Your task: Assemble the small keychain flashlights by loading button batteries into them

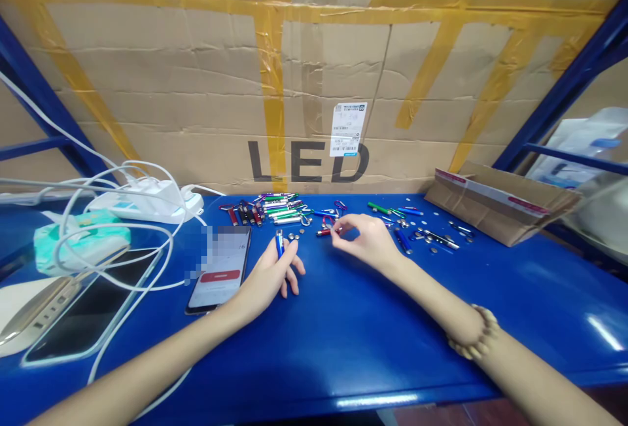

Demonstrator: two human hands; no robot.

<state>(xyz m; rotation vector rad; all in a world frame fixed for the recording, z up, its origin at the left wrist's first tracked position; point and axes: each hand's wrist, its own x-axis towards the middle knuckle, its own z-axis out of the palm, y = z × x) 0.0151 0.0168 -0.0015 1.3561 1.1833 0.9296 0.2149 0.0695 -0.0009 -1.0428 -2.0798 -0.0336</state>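
Observation:
My left hand (275, 269) is closed around a small blue keychain flashlight (280, 243), its silver end pointing up between thumb and fingers. My right hand (366, 241) is bent, with thumb and index fingertips brought together right at a red keychain flashlight (324, 232) on the table. Whether that pinch grips the red flashlight or something tiny is hidden. Between the hands lie several button cells (291, 237). Behind them is a pile of green and silver flashlights (287, 212) with carabiners, and dark red ones (245, 214) beside it.
More flashlight parts (403, 241) and coin-like discs are scattered on the right of the blue table (373, 347). A lit phone (223, 282), a second phone (93, 308), white cables and a power strip (147, 202) crowd the left. An open carton (500, 207) stands right; a large LED box (206, 86) walls the back.

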